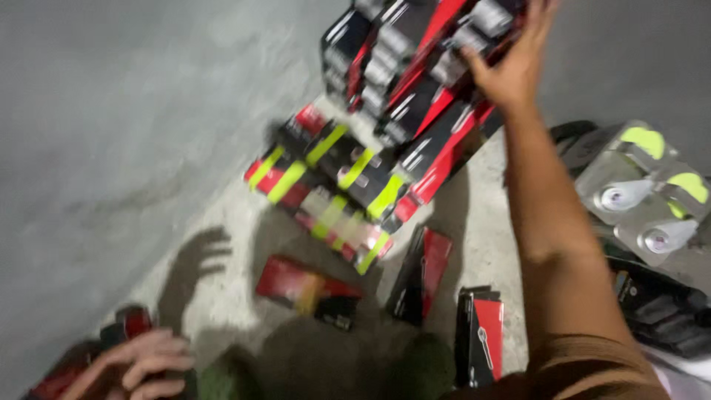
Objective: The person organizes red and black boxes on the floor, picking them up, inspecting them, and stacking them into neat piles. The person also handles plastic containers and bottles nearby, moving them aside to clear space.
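Observation:
My right hand [511, 63] reaches up and forward, its palm and fingers pressed on a tall stack of red-and-black tool packages [415, 67] leaning by the grey wall. Whether it grips one or only touches the stack is blurred. My left hand [137, 363] is low at the bottom left, fingers curled over a red-and-black package [129, 326] lying on the floor. Between the hands, flat packages with yellow-green stripes [333, 185] lie in a pile on the concrete floor.
Loose red-and-black packages [307, 289] [422, 274] [481, 337] lie scattered on the floor in front of me. At the right sit clear blister packs with yellow-green parts [641, 189] and dark packages [659, 304]. A grey wall [111, 111] fills the left.

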Available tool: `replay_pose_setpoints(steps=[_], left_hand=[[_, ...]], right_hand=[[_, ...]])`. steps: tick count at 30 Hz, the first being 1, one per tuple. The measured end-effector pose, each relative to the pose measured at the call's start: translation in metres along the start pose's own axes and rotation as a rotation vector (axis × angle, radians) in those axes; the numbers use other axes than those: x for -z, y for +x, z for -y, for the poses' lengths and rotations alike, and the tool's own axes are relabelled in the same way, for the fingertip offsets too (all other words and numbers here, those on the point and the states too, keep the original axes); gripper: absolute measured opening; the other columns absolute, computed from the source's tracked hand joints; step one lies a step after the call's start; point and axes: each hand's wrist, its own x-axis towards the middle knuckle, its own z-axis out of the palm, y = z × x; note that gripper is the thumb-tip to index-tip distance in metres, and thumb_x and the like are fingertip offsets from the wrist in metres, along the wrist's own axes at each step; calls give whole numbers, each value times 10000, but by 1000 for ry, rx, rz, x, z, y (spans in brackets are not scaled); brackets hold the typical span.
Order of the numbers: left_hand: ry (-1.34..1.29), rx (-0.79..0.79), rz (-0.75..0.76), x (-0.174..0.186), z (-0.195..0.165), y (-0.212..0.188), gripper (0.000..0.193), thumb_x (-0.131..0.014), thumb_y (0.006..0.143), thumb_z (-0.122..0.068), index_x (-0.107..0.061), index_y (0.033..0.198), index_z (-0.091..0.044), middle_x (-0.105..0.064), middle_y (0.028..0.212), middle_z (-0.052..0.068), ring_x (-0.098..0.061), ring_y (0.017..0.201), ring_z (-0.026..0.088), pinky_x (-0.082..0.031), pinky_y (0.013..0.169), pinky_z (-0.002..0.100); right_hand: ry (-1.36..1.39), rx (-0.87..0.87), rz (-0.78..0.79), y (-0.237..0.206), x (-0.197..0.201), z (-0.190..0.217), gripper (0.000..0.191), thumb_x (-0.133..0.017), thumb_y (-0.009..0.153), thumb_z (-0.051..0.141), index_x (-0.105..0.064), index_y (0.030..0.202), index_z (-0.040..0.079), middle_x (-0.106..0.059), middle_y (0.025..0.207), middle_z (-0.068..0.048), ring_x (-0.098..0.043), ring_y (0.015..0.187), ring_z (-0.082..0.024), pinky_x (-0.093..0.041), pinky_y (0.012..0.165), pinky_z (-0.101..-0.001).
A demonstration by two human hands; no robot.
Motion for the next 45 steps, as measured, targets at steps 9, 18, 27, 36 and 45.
replay_pose_setpoints(steps=[9,18,27,36,45], left_hand=[[-222,44,-73,35,26,61,842,-569,904,-499,-357,1507,50,-529,1414,400,-574,1278,573,-511,984,675],[-115,-34,-51,-15,-7,63,774,-564,905,-449,-392,1482,36,-563,1398,318,-615,1235,473,-553,927,603],[349,-354,-68,-190,-92,-28,720,-595,930,-459,-536,1436,50,-632,1400,176,-629,1263,288,-497,1006,425],[448,-463,-445,-211,-126,-16,333,-667,989,-155,-669,1291,-16,-703,1150,52,-625,1024,149,-508,916,297],[350,-660,-178,-200,-136,-9,261,-627,1008,-39,-622,1267,-7,-677,1185,51,-636,1078,115,-534,919,275]], right_hand=[[104,-365,77,33,30,37,1184,-943,794,405,-170,1655,157,-103,1753,-256,-409,1501,-403,-431,1184,-428],[245,-267,-128,35,29,28,1134,-983,862,339,-227,1679,121,-416,1651,-257,-452,1533,-399,-391,1269,-422],[-165,-251,-161,3,28,75,504,-876,924,429,-591,1195,114,-639,1225,-203,-570,1217,-414,-447,1052,-501],[239,49,727,-107,15,276,699,-806,848,428,-579,1416,90,-717,1078,-156,-713,921,-350,-571,773,-462],[-214,222,891,-201,-14,357,1199,-869,653,476,-196,1578,120,-353,1439,-407,-471,1192,-500,-441,959,-588]])
